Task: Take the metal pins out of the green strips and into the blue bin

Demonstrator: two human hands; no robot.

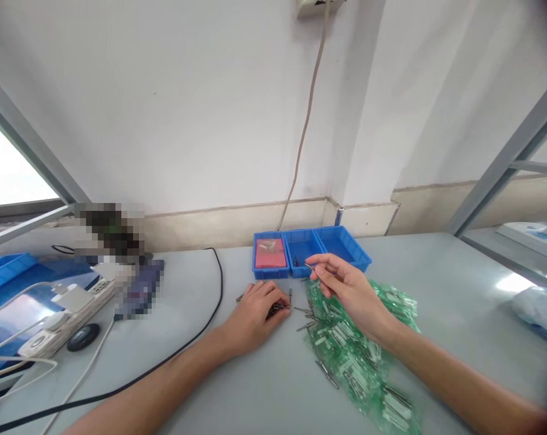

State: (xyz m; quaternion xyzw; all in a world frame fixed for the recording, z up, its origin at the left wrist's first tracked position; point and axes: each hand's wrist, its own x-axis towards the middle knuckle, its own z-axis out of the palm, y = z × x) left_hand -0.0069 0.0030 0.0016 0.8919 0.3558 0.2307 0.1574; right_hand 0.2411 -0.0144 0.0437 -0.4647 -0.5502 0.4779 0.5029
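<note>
My right hand [346, 290] pinches a small metal pin [308, 266] between thumb and fingertips, just in front of the middle blue bin [304, 243]. A few similar pins lie in that bin's front corner. My left hand [258, 314] rests on the table, its fingers curled over a bunch of metal pins [276, 309], partly hidden under the palm. Between the hands, several loose pins [306, 326] lie on the tabletop. Beneath my right hand and forearm spreads green plastic packaging [346, 344] holding more pins and white slips.
A blue tray [255, 257] with a pink sheet stands left of the bins. A black cable [201, 332] crosses the grey table [237, 386]. Farther left are a power strip [69, 323] and a black mouse [83, 336]. A plastic bag [538, 308] lies at the right.
</note>
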